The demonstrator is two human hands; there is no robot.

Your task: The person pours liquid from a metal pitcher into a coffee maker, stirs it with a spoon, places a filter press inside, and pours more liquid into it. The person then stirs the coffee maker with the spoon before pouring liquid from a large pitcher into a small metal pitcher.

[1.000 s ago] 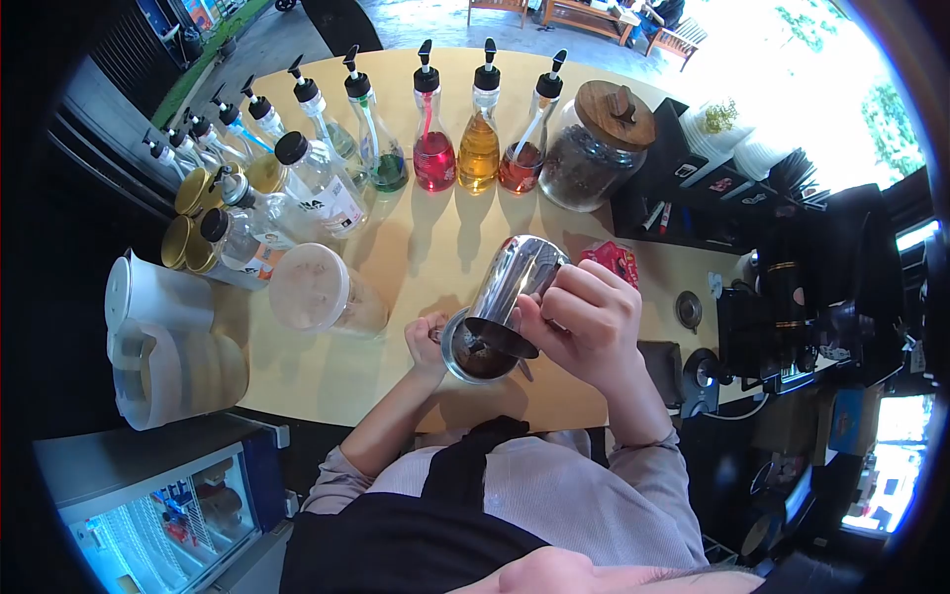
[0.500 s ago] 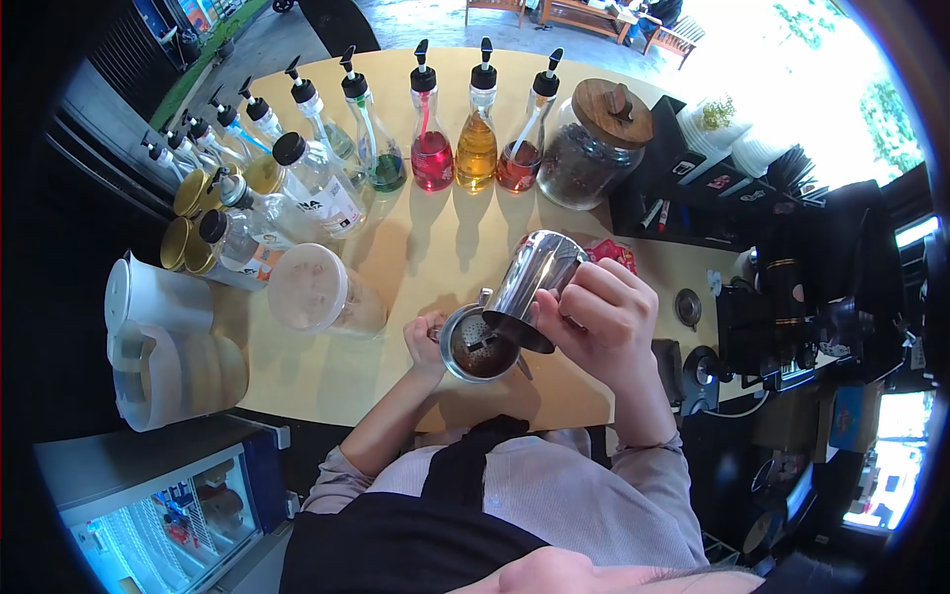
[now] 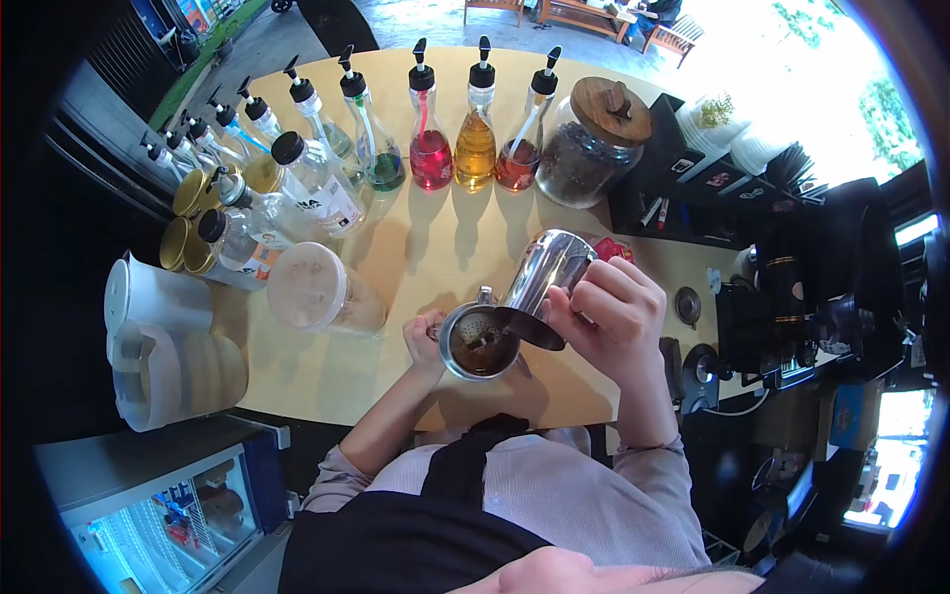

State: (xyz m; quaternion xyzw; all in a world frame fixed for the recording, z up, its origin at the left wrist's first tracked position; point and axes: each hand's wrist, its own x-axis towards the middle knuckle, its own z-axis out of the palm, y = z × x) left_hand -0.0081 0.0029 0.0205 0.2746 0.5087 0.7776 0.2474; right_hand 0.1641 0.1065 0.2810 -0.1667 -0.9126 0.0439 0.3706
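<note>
My left hand [image 3: 425,338] is closed on the handle of a round metal-rimmed cup [image 3: 479,342], which holds brown liquid with bubbles on top. My right hand [image 3: 612,312] grips a shiny metal pitcher [image 3: 550,274] by its handle side. The pitcher is tilted, its dark end low beside the cup's right rim. Whether liquid runs between them is too small to tell. A tub with a whitish lid [image 3: 309,287] stands left of my left hand. Behind the pitcher lies a red packet [image 3: 612,248].
Pump bottles [image 3: 432,158] line the table's [image 3: 416,267] far edge, beside a wooden-lidded jar [image 3: 591,148]. White jugs [image 3: 163,297] stand at the left. A black organizer [image 3: 673,198] and a dark machine [image 3: 792,307] are at the right. A person [image 3: 658,12] sits far off.
The pitcher and my right hand have shifted slightly right, away from the cup. More of the brown liquid's surface shows. My left hand and the cup stay in place.
</note>
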